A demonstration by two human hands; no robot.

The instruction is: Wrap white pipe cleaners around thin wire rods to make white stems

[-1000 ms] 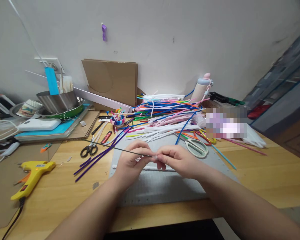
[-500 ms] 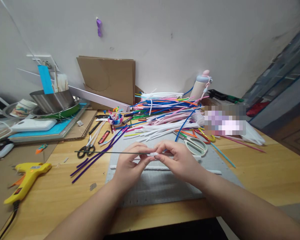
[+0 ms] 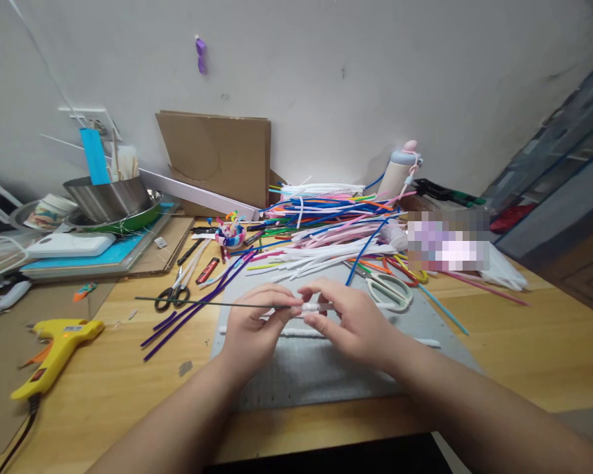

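My left hand [image 3: 257, 329] is closed, its thumb and forefinger pinching a thin dark green wire stem [image 3: 188, 302] that sticks out far to the left. White pipe cleaner [image 3: 310, 307] is wrapped round the stem's right end, just past the left fingertips. Around that white end my right hand [image 3: 353, 322] holds its thumb and forefinger apart, with a visible gap between them. Whether its other fingers touch the white strand behind is hidden. Below both hands, a straight white pipe cleaner [image 3: 286, 332] lies across the grey mat [image 3: 296, 378].
Behind the hands spreads a pile of coloured pipe cleaners [image 3: 326, 214]. Light-handled scissors [image 3: 393, 291] lie at the right, black-handled scissors [image 3: 172, 297] at the left, near purple pipe cleaners [image 3: 197, 316]. A yellow glue gun [image 3: 59, 349] rests far left; a bottle [image 3: 398, 172] stands behind.
My right thumb and forefinger have parted from the white wrapped end, which now shows more. The dark stem has shifted slightly left in my left hand's pinch.
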